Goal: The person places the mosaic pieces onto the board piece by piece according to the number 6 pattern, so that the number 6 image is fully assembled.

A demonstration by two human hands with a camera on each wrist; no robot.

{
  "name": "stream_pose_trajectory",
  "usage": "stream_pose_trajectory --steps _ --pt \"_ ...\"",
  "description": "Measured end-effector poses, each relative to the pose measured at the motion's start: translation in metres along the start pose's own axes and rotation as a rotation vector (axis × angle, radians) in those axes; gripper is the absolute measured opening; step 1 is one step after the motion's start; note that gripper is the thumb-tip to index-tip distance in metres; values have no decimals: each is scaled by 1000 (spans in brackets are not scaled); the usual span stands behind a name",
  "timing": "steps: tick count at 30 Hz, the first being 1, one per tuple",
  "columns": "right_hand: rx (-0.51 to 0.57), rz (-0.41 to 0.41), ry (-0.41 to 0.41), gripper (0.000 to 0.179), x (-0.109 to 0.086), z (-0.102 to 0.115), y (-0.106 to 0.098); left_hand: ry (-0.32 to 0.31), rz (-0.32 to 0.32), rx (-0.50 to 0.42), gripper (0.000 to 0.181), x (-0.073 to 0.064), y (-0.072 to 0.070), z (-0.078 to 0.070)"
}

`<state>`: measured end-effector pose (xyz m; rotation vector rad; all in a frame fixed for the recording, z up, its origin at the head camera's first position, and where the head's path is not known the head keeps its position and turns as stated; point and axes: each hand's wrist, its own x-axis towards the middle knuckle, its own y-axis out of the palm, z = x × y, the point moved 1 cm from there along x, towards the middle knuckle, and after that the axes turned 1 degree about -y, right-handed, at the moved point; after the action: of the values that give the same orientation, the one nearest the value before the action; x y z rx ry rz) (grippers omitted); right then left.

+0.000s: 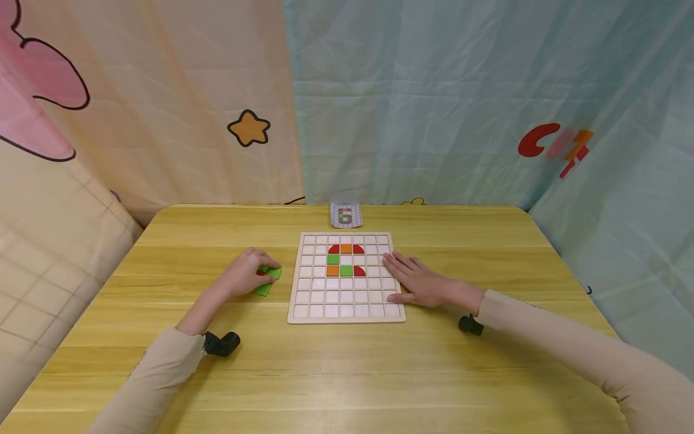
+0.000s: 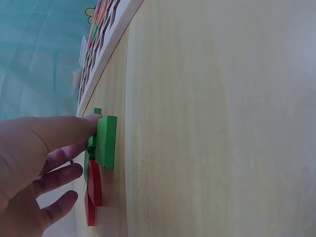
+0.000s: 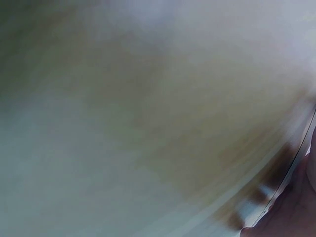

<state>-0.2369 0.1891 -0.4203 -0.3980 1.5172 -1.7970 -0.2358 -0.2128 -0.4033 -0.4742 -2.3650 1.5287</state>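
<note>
My left hand [image 1: 246, 274] pinches a green tile [image 2: 105, 141] off the pile left of the grid board [image 1: 346, 310], right hand [image 1: 417, 282] flat on its right edge; loose pinch could drop the tile.

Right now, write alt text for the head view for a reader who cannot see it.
A person's left hand rests on green and red tiles beside a white grid board on a yellow wooden table. The right hand lies flat on the board's right edge. Red, orange and green tiles fill some upper squares.
</note>
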Motion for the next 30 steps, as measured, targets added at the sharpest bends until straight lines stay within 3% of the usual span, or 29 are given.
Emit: stream_pose_trajectory --steps 12,26,30 --pt "4 0 -4 89 0 -1 0 44 -20 64 28 0 -1 0" --pt "-13 -3 -7 88 0 -2 1 -19 -62 72 32 5 -1 -15" --pt "-8 2 -7 88 0 -2 1 -11 -72 83 32 7 2 -22"
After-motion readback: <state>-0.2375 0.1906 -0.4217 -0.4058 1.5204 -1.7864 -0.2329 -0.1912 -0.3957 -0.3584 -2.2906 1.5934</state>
